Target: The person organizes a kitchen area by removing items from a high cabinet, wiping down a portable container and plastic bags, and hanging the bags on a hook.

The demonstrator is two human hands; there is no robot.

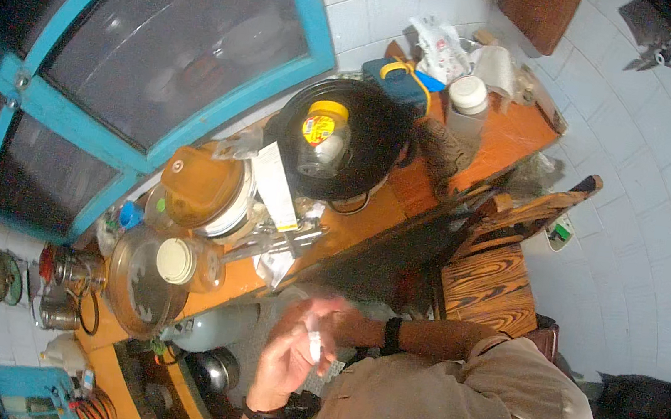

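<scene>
My left hand (288, 349), with a black band at its wrist, comes up from the lower edge. A small white object (314, 346), perhaps a cap, shows at its fingers. My right hand (331, 319), blurred, reaches in from the right and overlaps the left; its fingers are partly hidden, so its grip is unclear. Beyond the hands, a wooden counter (205, 299) bears a clear jar with a cream lid (176, 260) and a black pan (375, 145) in which lies a clear jar with a yellow lid (325, 139).
A white-lidded jar (468, 97) and a blue container with a yellow handle (396, 82) stand at the counter's far end. A brown lid (203, 187) and a glass dish (144, 286) are at the left. A wood-grain chair (489, 288) is at the right, near a tiled wall.
</scene>
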